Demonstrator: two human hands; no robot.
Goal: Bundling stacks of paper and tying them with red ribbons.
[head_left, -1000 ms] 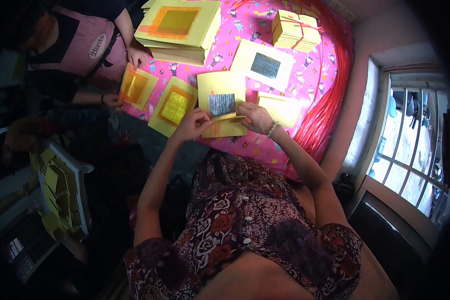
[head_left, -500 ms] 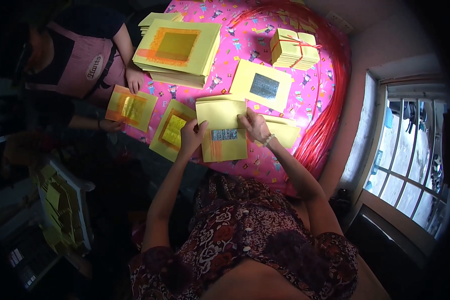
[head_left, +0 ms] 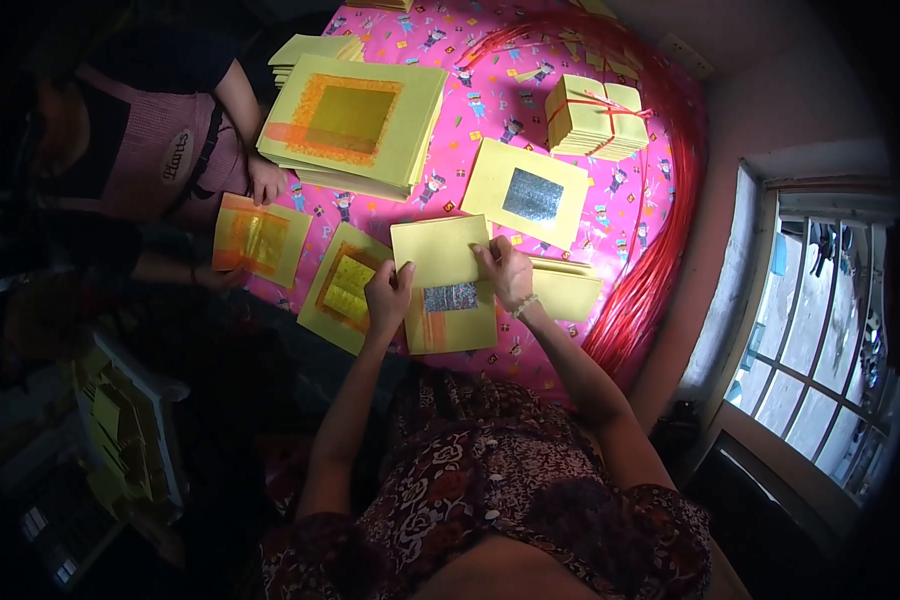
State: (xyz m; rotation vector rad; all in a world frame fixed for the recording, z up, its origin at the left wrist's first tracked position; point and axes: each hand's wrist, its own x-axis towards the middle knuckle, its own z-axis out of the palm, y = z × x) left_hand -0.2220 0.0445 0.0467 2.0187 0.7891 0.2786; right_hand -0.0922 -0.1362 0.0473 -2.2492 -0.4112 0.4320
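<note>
The grip of the left hand [head_left: 390, 298] is closed, thumb against fingers, on the left edge of a yellow paper [head_left: 438, 250]. Opposite it, the grip of the right hand [head_left: 512, 272] pinches the right edge of the same paper, so the piece spans the gap between the two. Just below that gap I can see a silver patch [head_left: 452, 297], partly covered by the paper's near edge, with an orange smear [head_left: 435, 330] under it.

Beside the left grip, on its outer side, lies a sheet with a gold square [head_left: 348, 290] framed in orange. Farther out that way, a co-worker's hand [head_left: 266, 182] is by the upper edge of an orange-marked sheet [head_left: 260, 240]. Beyond the left grip stands a thick stack of yellow sheets [head_left: 350, 120]. Beyond the right grip lie a sheet with a dark silvery square [head_left: 534, 192] and, farther off, a bundle tied in red [head_left: 598, 118]. Past the right wrist, red strands [head_left: 660, 255] sweep along the rim of the pink-covered desk [head_left: 365, 214].
</note>
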